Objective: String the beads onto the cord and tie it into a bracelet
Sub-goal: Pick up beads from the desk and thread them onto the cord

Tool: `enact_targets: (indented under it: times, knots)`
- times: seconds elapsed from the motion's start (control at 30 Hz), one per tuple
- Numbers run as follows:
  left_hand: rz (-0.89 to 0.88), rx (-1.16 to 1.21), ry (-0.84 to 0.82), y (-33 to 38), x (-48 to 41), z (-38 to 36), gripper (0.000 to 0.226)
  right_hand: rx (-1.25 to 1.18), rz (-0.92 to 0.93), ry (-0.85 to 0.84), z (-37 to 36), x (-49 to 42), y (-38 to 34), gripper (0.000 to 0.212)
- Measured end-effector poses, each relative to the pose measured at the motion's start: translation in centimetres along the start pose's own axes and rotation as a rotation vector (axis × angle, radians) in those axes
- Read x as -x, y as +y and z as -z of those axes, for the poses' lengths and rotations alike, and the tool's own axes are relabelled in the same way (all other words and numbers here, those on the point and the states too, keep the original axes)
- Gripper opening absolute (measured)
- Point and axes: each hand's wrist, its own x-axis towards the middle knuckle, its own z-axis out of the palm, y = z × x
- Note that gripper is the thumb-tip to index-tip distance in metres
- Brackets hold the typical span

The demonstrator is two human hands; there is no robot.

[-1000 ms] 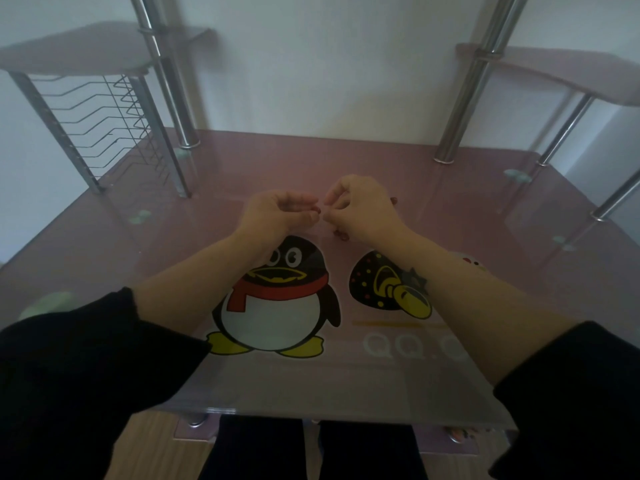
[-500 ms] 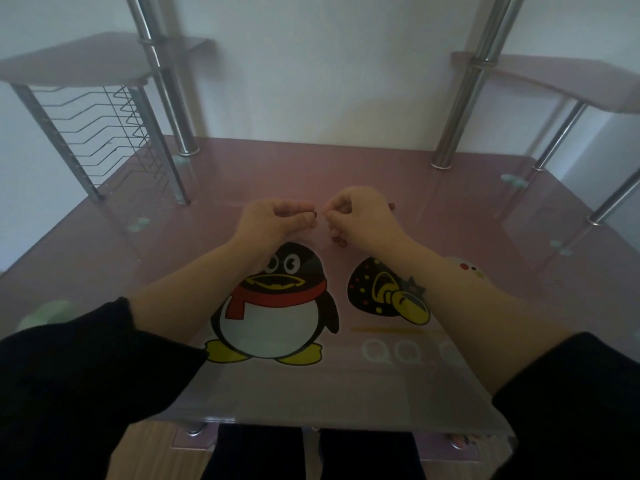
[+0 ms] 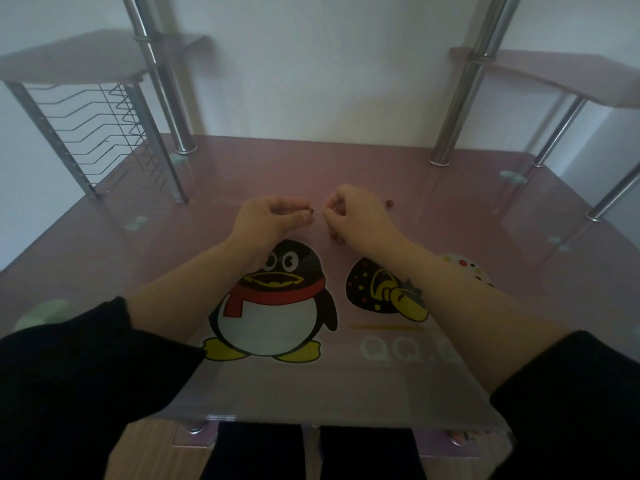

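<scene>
Over the middle of the pink glass desk point(image 3: 346, 168), my left hand point(image 3: 270, 220) pinches a small dark red bead point(image 3: 312, 211) between thumb and fingertips. A short gap away, my right hand point(image 3: 356, 216) pinches the end of a thin pale cord point(image 3: 322, 212) that points at the bead. A few strung dark red beads point(image 3: 337, 238) show under my right wrist. One loose bead point(image 3: 390, 203) lies on the glass just right of that hand. The rest of the cord is hidden.
A penguin picture point(image 3: 273, 306) is printed on the glass below my hands. Chrome posts point(image 3: 457, 109) rise at the back left and right and carry small raised shelves. A wire rack point(image 3: 97, 129) stands under the left shelf.
My hands have drawn slightly apart, so a small gap now shows between the bead and the cord end. The view has tilted a little, shifting both hands lower in the frame.
</scene>
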Motion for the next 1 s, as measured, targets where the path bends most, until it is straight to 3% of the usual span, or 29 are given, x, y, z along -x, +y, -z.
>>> enact_targets:
  times: [0.3,1.0]
  knots:
    - [-0.005,-0.022,-0.006,0.19,0.24,-0.11,0.033,-0.001,0.016,0.023,-0.26,-0.1,-0.03,0.003]
    - [-0.045,-0.067,-0.006,-0.32,-0.22,-0.04,0.019,-0.028,0.002,-0.015,-0.06,-0.2,-0.79,0.006]
